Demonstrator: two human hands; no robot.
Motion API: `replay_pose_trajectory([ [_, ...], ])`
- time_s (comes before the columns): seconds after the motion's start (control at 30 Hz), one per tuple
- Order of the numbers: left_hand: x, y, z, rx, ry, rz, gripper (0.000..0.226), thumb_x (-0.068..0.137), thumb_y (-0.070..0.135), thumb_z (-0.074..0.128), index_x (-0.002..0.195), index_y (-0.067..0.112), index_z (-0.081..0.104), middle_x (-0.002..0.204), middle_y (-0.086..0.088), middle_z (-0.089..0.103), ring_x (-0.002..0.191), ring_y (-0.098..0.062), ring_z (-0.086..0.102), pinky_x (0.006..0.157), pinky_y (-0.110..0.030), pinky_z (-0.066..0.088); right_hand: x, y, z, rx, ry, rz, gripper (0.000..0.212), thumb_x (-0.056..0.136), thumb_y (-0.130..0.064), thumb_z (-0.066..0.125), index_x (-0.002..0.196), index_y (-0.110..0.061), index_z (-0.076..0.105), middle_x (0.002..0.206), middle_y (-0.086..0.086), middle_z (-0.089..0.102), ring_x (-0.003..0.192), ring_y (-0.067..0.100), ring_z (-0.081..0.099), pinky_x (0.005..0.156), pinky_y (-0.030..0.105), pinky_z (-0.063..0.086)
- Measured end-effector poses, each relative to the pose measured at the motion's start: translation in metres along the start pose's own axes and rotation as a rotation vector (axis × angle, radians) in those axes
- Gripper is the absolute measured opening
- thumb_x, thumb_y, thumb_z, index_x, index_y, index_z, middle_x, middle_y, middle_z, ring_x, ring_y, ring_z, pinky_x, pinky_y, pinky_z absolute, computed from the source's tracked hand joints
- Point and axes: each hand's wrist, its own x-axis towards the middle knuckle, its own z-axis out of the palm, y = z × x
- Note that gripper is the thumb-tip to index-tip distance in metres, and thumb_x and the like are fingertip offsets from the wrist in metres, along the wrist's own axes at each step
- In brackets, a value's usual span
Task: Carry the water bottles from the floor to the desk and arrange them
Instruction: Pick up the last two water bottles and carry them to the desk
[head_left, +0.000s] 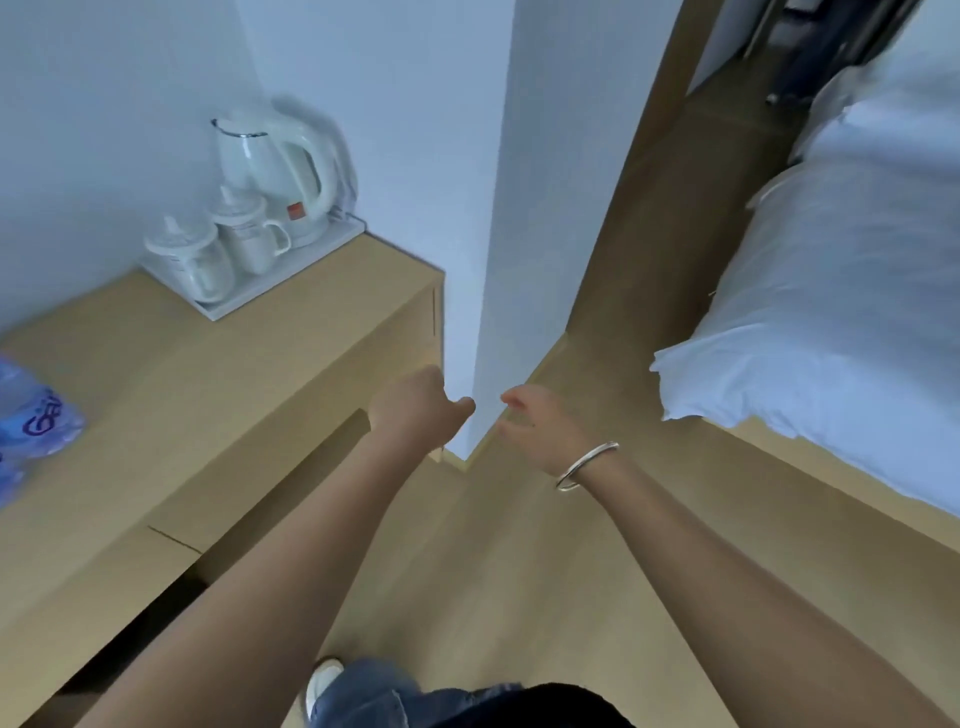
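Observation:
A shrink-wrapped pack of water bottles (31, 421) with blue labels lies on the light wooden desk (208, 384) at the far left edge of the view, partly cut off. Both my arms reach forward over the floor beside the desk. My left hand (415, 410) hovers just past the desk's right end, fingers loosely curled, holding nothing. My right hand (540, 426), with a metal bangle on the wrist, is a little to its right, fingers apart and empty. No bottles show on the floor.
A white tray (291, 280) at the back of the desk holds a white kettle (280, 166) and two lidded mugs (218, 244). A white wall corner (498, 234) juts out ahead. A bed with white bedding (831, 291) fills the right. Wooden floor (519, 571) lies between.

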Motion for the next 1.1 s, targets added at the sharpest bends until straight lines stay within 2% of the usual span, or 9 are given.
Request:
replay_pose_trajectory([
  [0.13,0.022,0.057,0.014,0.025,-0.052,0.143,0.027,0.083,0.045,0.053,0.098,0.023,0.045,0.091,0.006,0.050,0.079,-0.017,0.050,0.063,-0.028,0.038,0.002,0.038,-0.038,0.014,0.082,0.075,0.043,0.091,-0.023,0.054,0.130,-0.009,0.048,0.132,0.006,0.049,0.118,0.019,0.049,0.089,0.019,0.032],
  [0.23,0.045,0.087,0.022,0.051,-0.082,0.202,0.027,0.083,0.045,0.052,0.100,0.024,0.048,0.091,0.006,0.051,0.082,-0.018,0.051,0.069,-0.028,0.038,0.011,0.056,-0.058,0.029,0.114,0.124,0.042,0.091,-0.023,0.054,0.130,-0.009,0.048,0.134,0.006,0.048,0.121,0.018,0.048,0.092,0.020,0.032],
  [0.33,0.073,0.114,0.031,0.095,-0.092,0.244,0.026,0.082,0.046,0.051,0.093,0.024,0.043,0.088,0.007,0.050,0.080,-0.017,0.048,0.060,-0.025,0.032,0.027,0.072,-0.074,0.014,0.140,0.174,0.040,0.090,-0.024,0.052,0.128,-0.012,0.050,0.133,0.004,0.049,0.119,0.020,0.050,0.099,0.028,0.038],
  [0.43,0.112,0.138,0.041,0.072,-0.131,0.273,0.025,0.081,0.044,0.053,0.091,0.024,0.043,0.075,0.011,0.044,0.078,-0.017,0.047,0.053,-0.021,0.026,0.055,0.092,-0.090,0.008,0.173,0.216,0.034,0.089,-0.025,0.052,0.120,-0.012,0.055,0.125,0.005,0.054,0.113,0.023,0.054,0.098,0.037,0.043],
  [0.63,0.205,0.192,0.048,0.105,-0.179,0.364,0.032,0.082,0.048,0.051,0.101,0.023,0.053,0.085,0.009,0.047,0.076,-0.016,0.045,0.050,-0.022,0.022,0.131,0.124,-0.133,0.029,0.232,0.314,0.041,0.089,-0.029,0.053,0.127,-0.015,0.052,0.129,0.003,0.054,0.116,0.018,0.052,0.093,0.027,0.039],
  [0.73,0.253,0.218,0.048,0.141,-0.199,0.403,0.021,0.083,0.043,0.050,0.092,0.024,0.047,0.079,0.010,0.045,0.072,-0.015,0.043,0.050,-0.022,0.023,0.171,0.138,-0.154,0.053,0.247,0.374,0.041,0.089,-0.031,0.053,0.128,-0.016,0.051,0.129,0.001,0.055,0.113,0.018,0.054,0.087,0.025,0.039],
  [0.83,0.287,0.238,0.051,0.130,-0.199,0.464,0.024,0.087,0.047,0.043,0.075,0.027,0.039,0.069,0.013,0.038,0.072,-0.014,0.043,0.051,-0.022,0.024,0.204,0.149,-0.171,0.063,0.270,0.410,0.039,0.089,-0.031,0.052,0.126,-0.015,0.052,0.127,0.002,0.056,0.109,0.019,0.055,0.089,0.029,0.042],
  [0.9,0.312,0.250,0.053,0.136,-0.202,0.483,0.030,0.085,0.040,0.047,0.063,0.029,0.029,0.063,0.013,0.032,0.071,-0.015,0.041,0.050,-0.020,0.023,0.228,0.157,-0.181,0.077,0.282,0.427,0.037,0.089,-0.030,0.053,0.123,-0.015,0.053,0.123,0.002,0.057,0.106,0.018,0.055,0.087,0.028,0.042],
  [1.1,0.374,0.285,0.069,0.167,-0.242,0.510,0.012,0.083,0.030,0.055,0.087,0.024,0.045,0.067,0.014,0.034,0.076,-0.016,0.046,0.050,-0.019,0.023,0.279,0.184,-0.211,0.103,0.302,0.464,0.038,0.089,-0.029,0.054,0.123,-0.012,0.054,0.121,0.004,0.056,0.103,0.017,0.053,0.083,0.023,0.037],
])
